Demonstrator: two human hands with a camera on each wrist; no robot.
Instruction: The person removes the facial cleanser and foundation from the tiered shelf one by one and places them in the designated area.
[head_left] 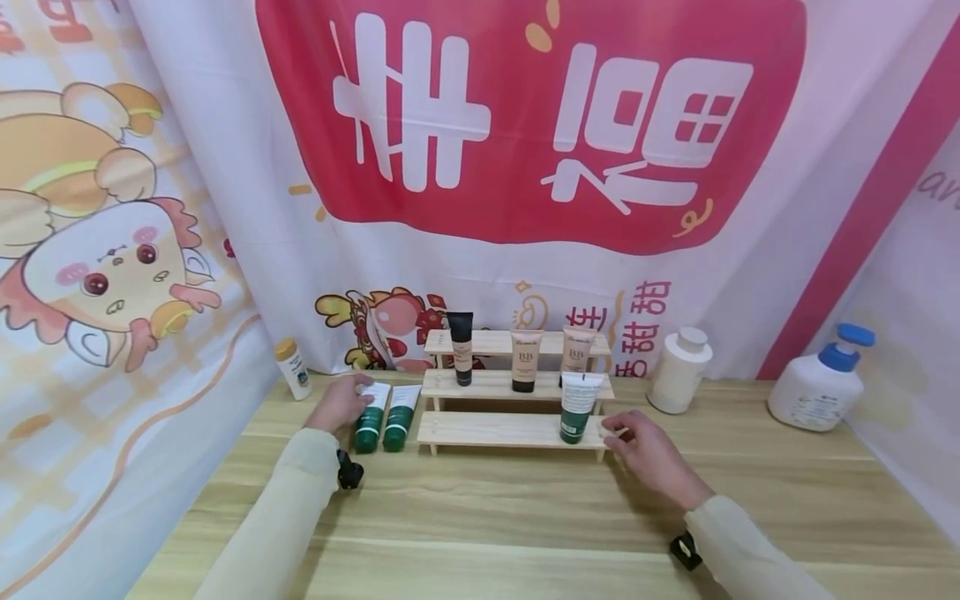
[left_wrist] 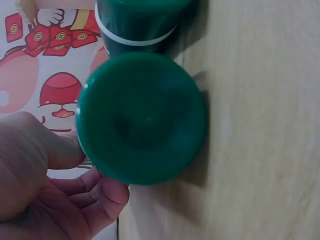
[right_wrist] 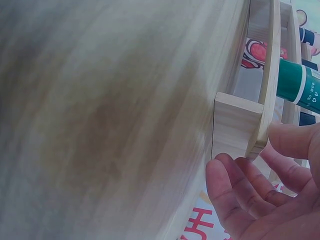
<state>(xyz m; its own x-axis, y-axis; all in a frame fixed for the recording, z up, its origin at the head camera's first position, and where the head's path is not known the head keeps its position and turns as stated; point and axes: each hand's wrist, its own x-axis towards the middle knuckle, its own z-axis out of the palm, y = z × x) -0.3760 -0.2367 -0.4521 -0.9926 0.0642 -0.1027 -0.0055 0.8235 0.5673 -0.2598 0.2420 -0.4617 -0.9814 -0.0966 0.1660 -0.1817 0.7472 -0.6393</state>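
At the left of the table, my left hand (head_left: 341, 403) holds a white-and-green squeeze tube (head_left: 370, 421) between thumb and fingers. Its round green cap (left_wrist: 142, 117) faces the camera in the left wrist view. A matching tube (head_left: 401, 418) stands just to its right. My right hand (head_left: 647, 450) pinches the right end of the lowest step of a wooden tiered stand (head_left: 480, 429), thumb (right_wrist: 292, 141) against the board and fingers curled below. Another green-and-white tube (head_left: 579, 408) stands cap down on that step, close to the right hand.
Higher on the stand are a black-topped tube (head_left: 461, 350) and two beige BB tubes, one (head_left: 526, 360) nearer the middle. A yellow-capped bottle (head_left: 293, 369) stands back left. At the right are a white bottle (head_left: 678, 372) and a blue-topped pump bottle (head_left: 817, 387). Printed cloth (head_left: 525, 233) hangs behind.
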